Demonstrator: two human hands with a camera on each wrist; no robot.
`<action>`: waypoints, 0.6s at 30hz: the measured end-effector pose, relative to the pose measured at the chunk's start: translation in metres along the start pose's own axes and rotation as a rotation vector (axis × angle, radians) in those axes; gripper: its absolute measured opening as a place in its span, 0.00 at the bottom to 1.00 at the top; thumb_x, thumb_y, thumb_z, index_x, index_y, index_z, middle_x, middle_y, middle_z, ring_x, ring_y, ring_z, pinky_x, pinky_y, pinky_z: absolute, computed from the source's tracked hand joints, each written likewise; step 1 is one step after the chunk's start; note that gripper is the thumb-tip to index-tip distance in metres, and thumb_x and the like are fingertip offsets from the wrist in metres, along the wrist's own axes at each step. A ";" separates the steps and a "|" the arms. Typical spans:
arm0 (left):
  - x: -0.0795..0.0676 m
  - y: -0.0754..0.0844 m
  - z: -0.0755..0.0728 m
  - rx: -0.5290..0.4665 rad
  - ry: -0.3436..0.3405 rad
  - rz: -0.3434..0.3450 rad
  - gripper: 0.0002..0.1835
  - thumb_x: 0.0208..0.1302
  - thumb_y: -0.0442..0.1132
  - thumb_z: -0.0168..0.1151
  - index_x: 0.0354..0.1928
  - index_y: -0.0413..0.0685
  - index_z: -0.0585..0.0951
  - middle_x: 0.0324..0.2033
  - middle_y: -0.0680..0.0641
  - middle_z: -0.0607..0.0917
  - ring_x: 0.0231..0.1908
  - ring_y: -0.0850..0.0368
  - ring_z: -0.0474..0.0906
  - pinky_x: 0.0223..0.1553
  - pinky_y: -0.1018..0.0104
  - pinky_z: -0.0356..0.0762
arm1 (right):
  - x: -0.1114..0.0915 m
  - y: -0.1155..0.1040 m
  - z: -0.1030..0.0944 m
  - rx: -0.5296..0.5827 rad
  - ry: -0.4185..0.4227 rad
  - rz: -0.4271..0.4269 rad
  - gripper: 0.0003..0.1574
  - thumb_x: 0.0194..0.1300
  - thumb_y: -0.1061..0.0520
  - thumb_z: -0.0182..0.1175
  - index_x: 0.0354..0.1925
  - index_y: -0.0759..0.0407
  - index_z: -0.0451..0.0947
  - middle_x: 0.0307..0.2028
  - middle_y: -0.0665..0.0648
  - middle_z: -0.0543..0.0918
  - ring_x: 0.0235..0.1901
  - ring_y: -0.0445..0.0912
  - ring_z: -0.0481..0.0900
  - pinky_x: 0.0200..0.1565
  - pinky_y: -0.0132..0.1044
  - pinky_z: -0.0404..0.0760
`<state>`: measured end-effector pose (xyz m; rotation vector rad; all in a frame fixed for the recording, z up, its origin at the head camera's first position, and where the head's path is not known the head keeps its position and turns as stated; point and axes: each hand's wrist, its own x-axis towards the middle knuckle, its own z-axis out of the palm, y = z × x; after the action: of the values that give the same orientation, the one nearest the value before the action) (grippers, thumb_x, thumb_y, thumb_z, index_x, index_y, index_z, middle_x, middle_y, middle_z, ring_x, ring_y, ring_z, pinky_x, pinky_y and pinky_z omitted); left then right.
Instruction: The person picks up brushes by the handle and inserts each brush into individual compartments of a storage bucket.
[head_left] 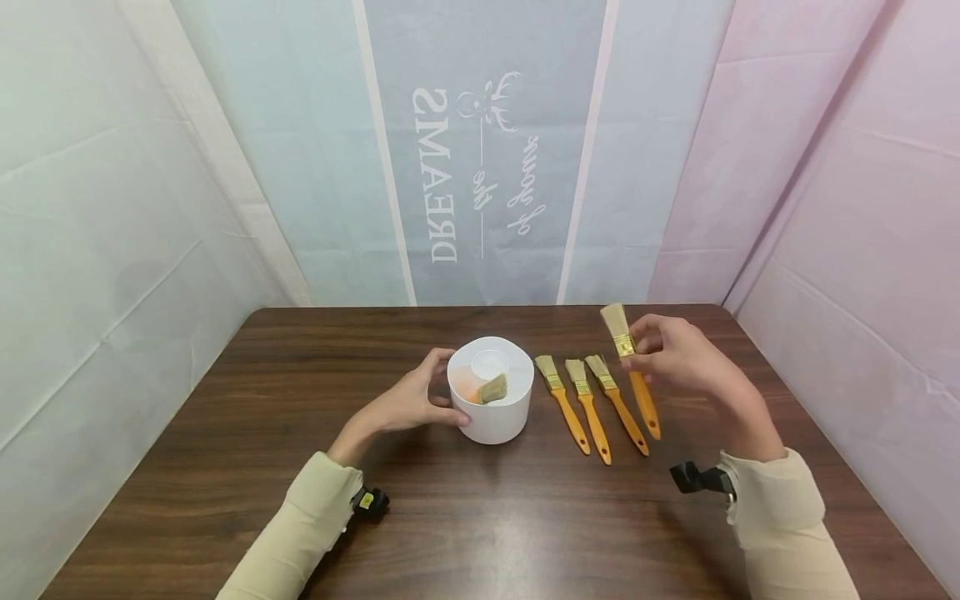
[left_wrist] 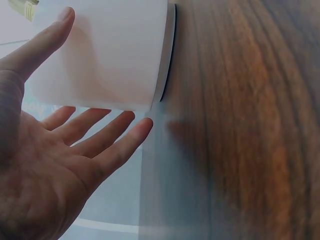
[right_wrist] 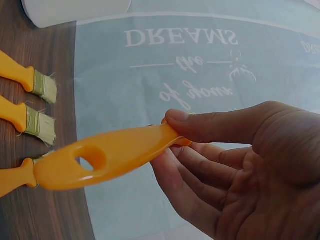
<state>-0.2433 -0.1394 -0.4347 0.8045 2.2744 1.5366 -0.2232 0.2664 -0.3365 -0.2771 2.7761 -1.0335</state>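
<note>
A white round container [head_left: 495, 421] stands on the table, with a small ring-shaped part inside it. One paintbrush [head_left: 493, 388] leans in it, bristles up at the rim, much of its handle hidden. The left hand [head_left: 405, 402] holds the container's left side, thumb in front and fingers behind; in the left wrist view the fingers reach along its wall [left_wrist: 115, 55]. In the right hand [head_left: 671, 354] a paintbrush [head_left: 645, 406] is pinched near the metal band, bristles up. The right wrist view shows its orange handle [right_wrist: 110, 155] with a hole at the end.
Three more paintbrushes lie side by side between the container and the right hand: a left one [head_left: 570, 417], a middle one [head_left: 595, 423] and a right one [head_left: 626, 417]. The brown wooden table [head_left: 480, 517] meets hanging printed cloth [head_left: 487, 283] at its back edge.
</note>
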 end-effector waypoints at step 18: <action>0.003 -0.005 0.012 0.048 0.011 0.017 0.60 0.50 0.38 0.84 0.78 0.56 0.53 0.72 0.47 0.68 0.69 0.49 0.70 0.63 0.53 0.80 | -0.003 -0.014 0.007 0.080 0.072 -0.046 0.35 0.67 0.58 0.69 0.66 0.71 0.68 0.41 0.64 0.89 0.31 0.49 0.88 0.36 0.38 0.87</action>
<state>-0.2410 -0.1293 -0.4438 0.8320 2.3265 1.5023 -0.2171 0.2520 -0.3319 -0.2996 2.7952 -1.1856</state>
